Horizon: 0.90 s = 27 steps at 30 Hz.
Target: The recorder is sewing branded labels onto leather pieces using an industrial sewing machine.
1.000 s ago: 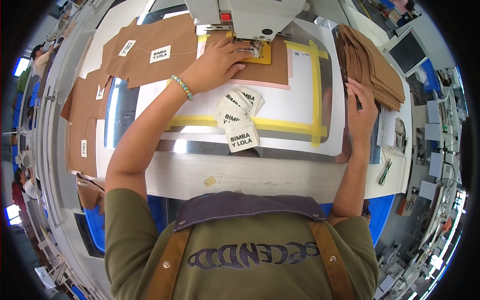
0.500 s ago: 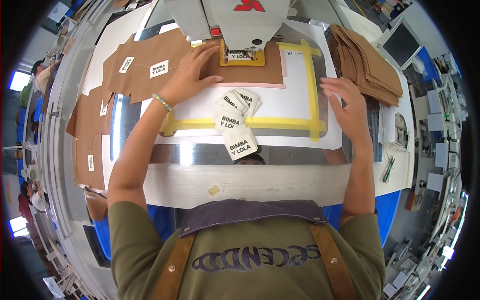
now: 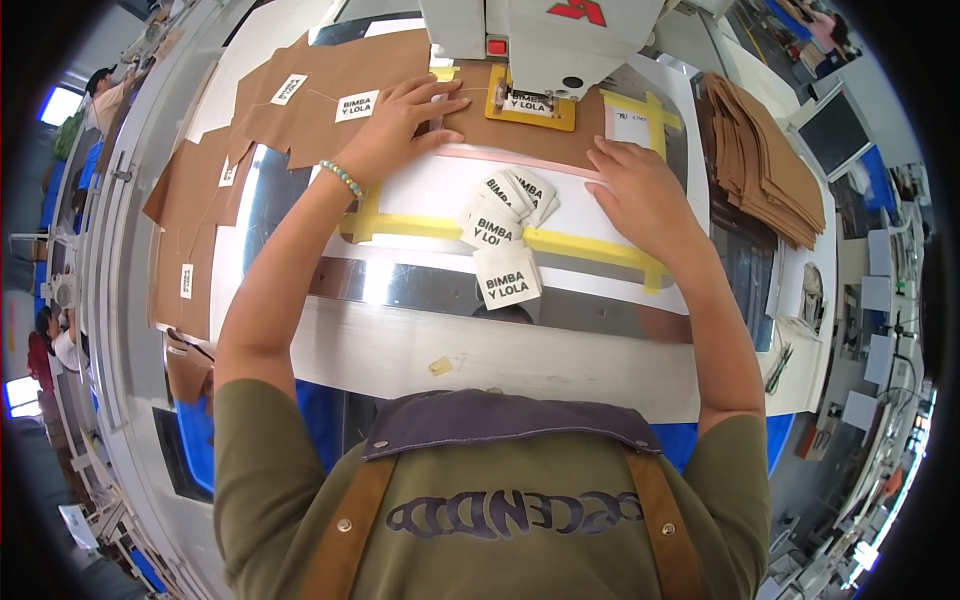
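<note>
At the far edge of the table [image 3: 520,355], under the sewing machine [image 3: 545,40], your left hand [image 3: 400,120] and right hand [image 3: 640,195] press flat, fingers spread, on the brown leather piece [image 3: 500,130], so your fingertips risk the needle, and uneven pressure could skew the label [image 3: 527,102].

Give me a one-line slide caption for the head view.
Both hands, left hand and right hand, press a brown piece flat under the sewing machine.

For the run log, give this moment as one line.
left hand: flat on brown piece | right hand: flat at its edge | piece under sewing head
</note>
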{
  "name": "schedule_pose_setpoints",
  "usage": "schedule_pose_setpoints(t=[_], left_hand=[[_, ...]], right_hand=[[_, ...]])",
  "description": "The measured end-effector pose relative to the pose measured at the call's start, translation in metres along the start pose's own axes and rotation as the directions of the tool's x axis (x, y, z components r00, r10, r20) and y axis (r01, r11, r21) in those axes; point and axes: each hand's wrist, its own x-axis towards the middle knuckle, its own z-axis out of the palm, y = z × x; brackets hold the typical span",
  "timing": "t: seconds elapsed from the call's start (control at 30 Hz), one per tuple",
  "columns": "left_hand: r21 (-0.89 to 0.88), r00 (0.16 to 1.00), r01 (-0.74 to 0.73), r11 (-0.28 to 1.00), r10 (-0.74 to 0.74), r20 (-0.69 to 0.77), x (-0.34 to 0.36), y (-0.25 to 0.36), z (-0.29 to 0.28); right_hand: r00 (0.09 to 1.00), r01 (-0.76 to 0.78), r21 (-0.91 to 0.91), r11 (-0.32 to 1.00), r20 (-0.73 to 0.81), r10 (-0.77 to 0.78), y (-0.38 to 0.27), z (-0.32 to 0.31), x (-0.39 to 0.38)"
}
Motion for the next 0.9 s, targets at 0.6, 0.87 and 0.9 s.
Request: schedule_pose_setpoints(t=[0.6,0.87,0.9], left_hand=[[0.095,0.901,-0.306,0.947,0.320,-0.294,-0.004,0.053,0.015],[0.437,0.843,-0.389,0.811,0.505,-0.187,-0.073,0.036,-0.029],[0.491,0.859,-0.352,0.797,0.484,-0.170,-0.088,0.024,-0.038]], right_hand=[[0.993,-0.051,-0.074,0.996,-0.111,0.043,-0.001,-0.004,-0.028],[0.993,0.030,0.071,0.997,-0.114,-0.022,-0.008,-0.017,-0.035],[0.991,0.010,0.102,0.995,-0.133,0.004,-0.015,-0.025,-0.038]])
